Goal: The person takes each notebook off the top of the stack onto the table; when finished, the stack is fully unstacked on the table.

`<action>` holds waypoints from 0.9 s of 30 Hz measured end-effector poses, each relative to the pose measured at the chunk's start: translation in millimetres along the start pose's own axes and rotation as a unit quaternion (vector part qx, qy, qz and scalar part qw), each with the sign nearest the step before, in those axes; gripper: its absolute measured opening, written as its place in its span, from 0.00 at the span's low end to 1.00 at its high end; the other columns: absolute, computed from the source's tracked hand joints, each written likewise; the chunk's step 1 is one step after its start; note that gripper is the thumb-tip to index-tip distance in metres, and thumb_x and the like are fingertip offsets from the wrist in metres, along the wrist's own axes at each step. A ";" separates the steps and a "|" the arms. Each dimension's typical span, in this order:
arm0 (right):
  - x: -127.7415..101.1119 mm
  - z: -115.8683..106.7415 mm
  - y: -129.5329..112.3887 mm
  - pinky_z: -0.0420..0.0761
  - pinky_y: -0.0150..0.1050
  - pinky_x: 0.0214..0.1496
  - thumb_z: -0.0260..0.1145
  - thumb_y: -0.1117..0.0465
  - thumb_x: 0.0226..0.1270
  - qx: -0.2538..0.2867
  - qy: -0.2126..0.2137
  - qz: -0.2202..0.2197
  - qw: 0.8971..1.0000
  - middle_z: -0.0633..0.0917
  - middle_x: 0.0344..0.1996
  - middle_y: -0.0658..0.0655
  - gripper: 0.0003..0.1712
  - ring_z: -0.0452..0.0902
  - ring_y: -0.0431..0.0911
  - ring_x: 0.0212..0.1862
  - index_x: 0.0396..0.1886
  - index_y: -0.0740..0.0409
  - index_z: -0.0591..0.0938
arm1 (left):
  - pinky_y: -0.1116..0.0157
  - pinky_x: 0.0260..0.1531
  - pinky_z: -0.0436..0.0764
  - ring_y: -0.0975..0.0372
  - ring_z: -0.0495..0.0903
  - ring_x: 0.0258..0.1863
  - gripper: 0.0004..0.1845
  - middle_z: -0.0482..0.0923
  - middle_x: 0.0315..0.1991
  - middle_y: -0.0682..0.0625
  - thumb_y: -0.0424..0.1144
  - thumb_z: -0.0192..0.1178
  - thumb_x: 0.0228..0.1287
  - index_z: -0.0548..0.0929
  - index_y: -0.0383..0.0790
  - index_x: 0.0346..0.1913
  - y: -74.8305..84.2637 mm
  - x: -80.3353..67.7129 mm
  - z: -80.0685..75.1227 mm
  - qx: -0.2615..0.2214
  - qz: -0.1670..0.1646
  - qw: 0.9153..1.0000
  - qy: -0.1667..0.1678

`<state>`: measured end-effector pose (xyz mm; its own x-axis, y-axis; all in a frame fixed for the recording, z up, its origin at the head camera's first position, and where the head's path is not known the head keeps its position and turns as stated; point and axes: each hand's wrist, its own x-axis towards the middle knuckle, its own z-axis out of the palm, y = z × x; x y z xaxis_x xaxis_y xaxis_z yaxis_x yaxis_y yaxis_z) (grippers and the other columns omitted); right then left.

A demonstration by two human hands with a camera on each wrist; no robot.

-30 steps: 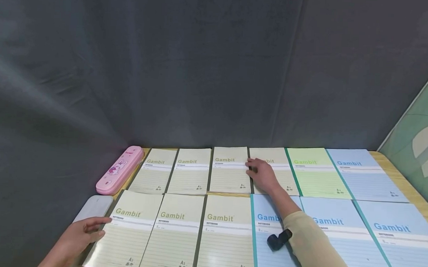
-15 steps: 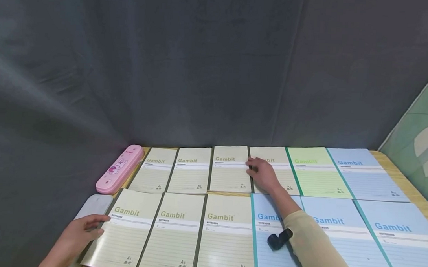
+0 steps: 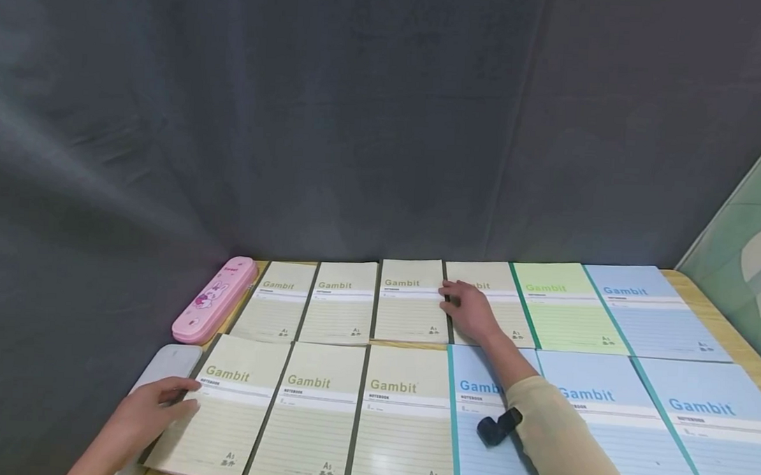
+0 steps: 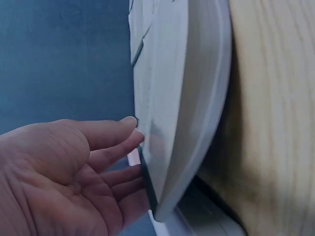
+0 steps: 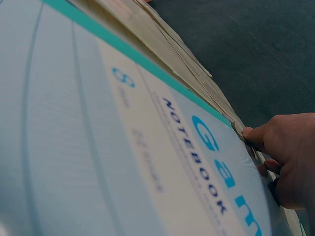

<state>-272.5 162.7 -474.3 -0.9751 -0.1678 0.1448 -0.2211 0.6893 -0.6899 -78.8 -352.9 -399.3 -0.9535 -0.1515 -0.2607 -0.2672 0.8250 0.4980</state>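
At the front left corner, my left hand (image 3: 151, 411) reaches to the spine side of a cream notebook (image 3: 223, 428). In the left wrist view its thumb and index fingertips (image 4: 139, 137) are right at the dark spine, over the cover; the other fingers lie beside the spine. The notebook's lower edge curves, with shadow beneath. My right hand (image 3: 469, 310) lies over a cream notebook (image 3: 489, 271) in the back row. Its bent fingertips are at the dark spine, where a third cream notebook (image 3: 409, 308) borders it. The right palm is hidden.
Two rows of notebooks cover the wooden table (image 3: 683, 286): cream ones, a green one (image 3: 560, 307) and several blue ones (image 3: 657, 310). A pink pencil case (image 3: 214, 301) lies at the left edge, above a grey-white flat object (image 3: 168, 366). A dark curtain (image 3: 384, 126) hangs behind.
The front left notebook has shifted slightly left, and its bright glare has faded. My left thumb has moved a little further over its cover. The right hand stays at the same spine.
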 end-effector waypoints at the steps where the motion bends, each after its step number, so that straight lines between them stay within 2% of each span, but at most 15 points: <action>1: 0.1 0.1 -0.2 0.56 0.57 0.76 0.67 0.66 0.71 0.001 -0.001 0.000 1.000 0.75 0.69 0.61 0.20 0.60 0.61 0.74 0.61 0.65 0.82 | 0.42 0.52 0.76 0.36 0.75 0.58 0.22 0.78 0.58 0.29 0.44 0.67 0.68 0.82 0.33 0.58 2.4 -0.7 -0.6 0.011 0.000 1.000 0.000; 5: 0.6 0.1 -1.4 0.57 0.57 0.76 0.67 0.66 0.70 0.002 0.000 -0.004 1.000 0.75 0.69 0.61 0.20 0.60 0.61 0.74 0.61 0.66 0.82 | 0.43 0.50 0.78 0.37 0.77 0.56 0.25 0.76 0.59 0.28 0.46 0.65 0.69 0.80 0.31 0.61 11.3 -4.5 -4.2 0.040 0.008 0.999 0.005; 11: -1.3 -0.1 -0.1 0.56 0.57 0.76 0.66 0.66 0.71 0.005 0.000 0.001 1.000 0.75 0.69 0.61 0.21 0.60 0.61 0.74 0.61 0.66 0.82 | 0.44 0.43 0.81 0.38 0.81 0.52 0.25 0.80 0.54 0.28 0.47 0.64 0.70 0.80 0.32 0.60 23.6 -8.7 -6.5 0.076 0.034 0.996 0.020; 15: -2.0 -3.3 3.0 0.56 0.57 0.76 0.66 0.66 0.71 0.003 -0.001 0.000 1.000 0.75 0.69 0.62 0.20 0.60 0.61 0.74 0.61 0.66 0.82 | 0.46 0.42 0.81 0.40 0.81 0.50 0.22 0.81 0.54 0.31 0.43 0.65 0.69 0.81 0.33 0.59 34.9 -9.1 -2.1 0.079 0.087 0.992 0.050; 20: -2.6 -7.7 4.9 0.58 0.58 0.75 0.67 0.68 0.70 -0.001 0.008 -0.003 1.000 0.76 0.67 0.64 0.19 0.62 0.63 0.73 0.59 0.68 0.82 | 0.47 0.43 0.80 0.45 0.82 0.47 0.19 0.83 0.52 0.36 0.38 0.68 0.66 0.83 0.34 0.58 54.5 -1.2 10.4 0.059 0.163 0.980 0.100; 23: -1.0 -7.4 4.4 0.59 0.57 0.74 0.67 0.67 0.70 -0.008 -0.008 -0.011 1.000 0.75 0.68 0.65 0.19 0.63 0.63 0.72 0.59 0.68 0.82 | 0.46 0.44 0.80 0.45 0.82 0.48 0.19 0.83 0.52 0.38 0.36 0.69 0.65 0.83 0.36 0.57 67.4 5.4 17.8 0.045 0.196 0.974 0.104; 27: -0.3 -10.8 1.2 0.63 0.57 0.73 0.67 0.63 0.72 -0.020 -0.025 -0.018 0.999 0.75 0.68 0.65 0.19 0.65 0.62 0.71 0.59 0.65 0.83 | 0.46 0.44 0.83 0.45 0.81 0.53 0.18 0.83 0.54 0.41 0.32 0.70 0.63 0.84 0.38 0.56 89.1 18.9 30.7 0.016 0.251 0.964 0.091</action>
<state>-272.7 171.2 -467.5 -0.9648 -0.2276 0.1321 -0.2572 0.7095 -0.6561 -116.3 -265.6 -385.3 -0.9710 0.1804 0.1568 0.2354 0.8357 0.4962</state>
